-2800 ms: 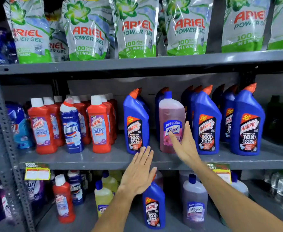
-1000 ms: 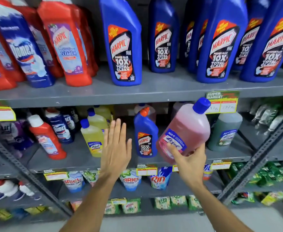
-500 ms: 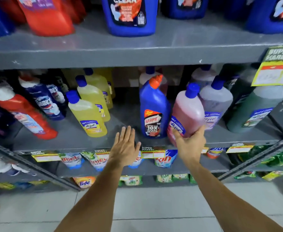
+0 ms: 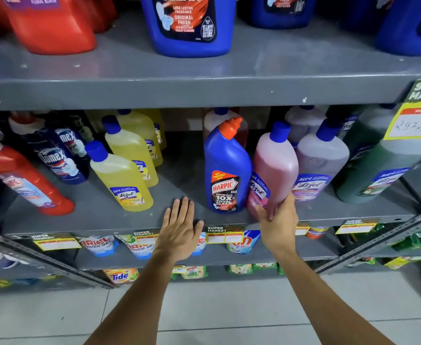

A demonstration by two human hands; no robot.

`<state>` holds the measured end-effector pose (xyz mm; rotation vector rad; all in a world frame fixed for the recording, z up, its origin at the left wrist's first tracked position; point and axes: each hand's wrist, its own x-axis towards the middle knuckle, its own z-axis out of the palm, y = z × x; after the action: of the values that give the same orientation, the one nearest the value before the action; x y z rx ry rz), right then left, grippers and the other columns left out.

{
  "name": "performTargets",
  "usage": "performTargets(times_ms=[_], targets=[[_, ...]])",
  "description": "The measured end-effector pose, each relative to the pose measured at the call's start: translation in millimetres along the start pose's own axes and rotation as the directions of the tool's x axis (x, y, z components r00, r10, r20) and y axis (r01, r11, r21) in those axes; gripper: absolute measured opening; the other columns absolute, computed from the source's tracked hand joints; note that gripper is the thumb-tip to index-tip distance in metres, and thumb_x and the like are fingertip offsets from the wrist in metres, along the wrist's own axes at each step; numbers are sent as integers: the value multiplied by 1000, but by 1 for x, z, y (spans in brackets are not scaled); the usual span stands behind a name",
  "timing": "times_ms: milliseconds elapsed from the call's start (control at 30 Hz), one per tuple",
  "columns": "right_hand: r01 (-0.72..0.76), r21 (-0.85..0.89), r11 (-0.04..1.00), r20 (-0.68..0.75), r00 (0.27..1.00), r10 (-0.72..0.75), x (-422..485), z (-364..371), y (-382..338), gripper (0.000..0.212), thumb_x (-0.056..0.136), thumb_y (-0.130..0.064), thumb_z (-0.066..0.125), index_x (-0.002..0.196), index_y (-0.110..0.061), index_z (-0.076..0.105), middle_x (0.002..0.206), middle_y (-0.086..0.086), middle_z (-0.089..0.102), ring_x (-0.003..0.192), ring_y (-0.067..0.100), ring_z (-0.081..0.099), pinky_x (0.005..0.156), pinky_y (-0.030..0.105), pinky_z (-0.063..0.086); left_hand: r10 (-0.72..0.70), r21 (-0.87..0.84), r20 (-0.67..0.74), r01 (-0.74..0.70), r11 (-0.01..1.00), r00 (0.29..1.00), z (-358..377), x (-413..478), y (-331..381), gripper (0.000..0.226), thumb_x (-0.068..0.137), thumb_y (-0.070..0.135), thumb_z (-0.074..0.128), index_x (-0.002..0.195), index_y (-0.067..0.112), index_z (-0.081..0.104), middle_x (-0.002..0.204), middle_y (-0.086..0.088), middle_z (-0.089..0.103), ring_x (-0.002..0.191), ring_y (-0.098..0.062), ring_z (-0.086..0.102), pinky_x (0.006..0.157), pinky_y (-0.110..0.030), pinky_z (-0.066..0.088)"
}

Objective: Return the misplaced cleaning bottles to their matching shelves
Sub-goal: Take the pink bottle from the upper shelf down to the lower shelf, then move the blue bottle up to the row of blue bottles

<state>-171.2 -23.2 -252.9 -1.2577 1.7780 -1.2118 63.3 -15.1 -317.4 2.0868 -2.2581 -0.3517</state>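
My right hand (image 4: pixel 277 221) grips the base of a pink Lizol bottle (image 4: pixel 274 165) with a blue cap. The bottle stands tilted at the front edge of the lower grey shelf (image 4: pixel 104 215), between a blue Harpic bottle (image 4: pixel 225 170) and a pale purple Lizol bottle (image 4: pixel 321 165). It touches both of them. My left hand (image 4: pixel 180 229) is flat and open over the shelf's front edge, left of the Harpic bottle, holding nothing.
Yellow Lizol bottles (image 4: pixel 122 178), Domex bottles (image 4: pixel 60 158) and a red Harpic bottle (image 4: pixel 27 180) stand to the left. A dark green Lizol bottle (image 4: pixel 381 170) is at the right. The upper shelf (image 4: pixel 204 88) carries blue and red Harpic bottles. Detergent pouches fill the shelves below.
My right hand has brought the pink Lizol bottle down from the upper shelf onto the lower shelf, beside the blue Harpic bottle. My view and left hand moved down too.
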Motion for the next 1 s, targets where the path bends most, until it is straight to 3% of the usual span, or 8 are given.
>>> performTargets(times_ms=[333, 433, 533, 633, 700, 767, 867, 1000], targets=[[-86, 3, 996, -28, 996, 86, 6, 5, 4, 41, 86, -14, 78, 121, -11, 57, 113, 5, 68, 98, 21, 65, 85, 32, 53, 1, 0, 4, -1, 1000, 1000, 1, 1, -2, 80, 91, 58, 0, 155, 11, 0, 165, -8, -6, 151, -25, -9, 116, -39, -11], [-81, -61, 995, -103, 992, 74, -23, 6, 19, 25, 85, -15, 77, 103, -17, 61, 99, 1, 63, 96, 28, 62, 86, 47, 56, 21, 10, 6, -21, 1000, 1000, 1, -1, -5, 89, 83, 62, -10, 155, 11, -3, 165, -9, -8, 151, -25, -10, 116, -38, -12], [-56, -13, 998, -70, 996, 55, -53, 15, 13, 36, 87, -13, 75, 119, -16, 58, 114, -2, 55, 110, 24, 58, 93, 41, 54, 38, 32, 2, -38, 999, 999, -1, -4, -7, 90, 82, 62, -11, 155, 10, -3, 164, -10, -9, 151, -26, -10, 117, -38, -11], [275, -6, 961, -17, 961, -275, -57, 22, -19, 46, 88, -10, 74, 129, -12, 55, 126, 3, 56, 120, 21, 57, 102, 36, 50, 45, 39, -33, -43, 998, 998, 0, -8, -12, 88, 87, 63, -4, 155, 9, 8, 165, -11, 3, 152, -29, -1, 118, -40, -5], [372, 10, 928, 32, 928, -372, -43, 24, -46, 61, 87, -7, 74, 141, -10, 47, 141, 5, 51, 133, 18, 49, 110, 26, 43, 57, 34, -64, -55, 998, 996, 1, -11, -17, 83, 93, 61, 1, 154, 7, 18, 164, -13, 13, 151, -32, 9, 119, -42, 3], [392, -13, 920, 117, 914, -388, -25, 28, -70, 79, 86, -5, 75, 152, -13, 32, 156, 3, 39, 145, 15, 36, 118, 21, 32, 60, 13, -74, -60, 998, 995, 2, -14, -20, 82, 94, 60, 2, 154, 7, 19, 163, -12, 15, 151, -33, 11, 119, -42, 5], [432, -178, 884, 233, 891, -389, -8, 38, -86, 96, 83, 0, 74, 159, -15, 16, 166, 2, 21, 155, 18, 17, 124, 32, 23, 55, -14, -64, -56, 998, 996, 3, -13, -21, 87, 89, 64, -7, 155, 10, 10, 165, -8, 6, 152, -29, 2, 118, -39, -2], [380, -260, 888, 150, 924, -352, -4, 41, -91, 97, 79, 9, 70, 158, -16, 20, 158, 6, 30, 147, 22, 31, 119, 41, 36, 51, -27, -68, -53, 998, 996, 6, -12, -23, 89, 87, 66, -10, 156, 12, 6, 165, -6, 3, 152, -27, -1, 117, -38, -5]])
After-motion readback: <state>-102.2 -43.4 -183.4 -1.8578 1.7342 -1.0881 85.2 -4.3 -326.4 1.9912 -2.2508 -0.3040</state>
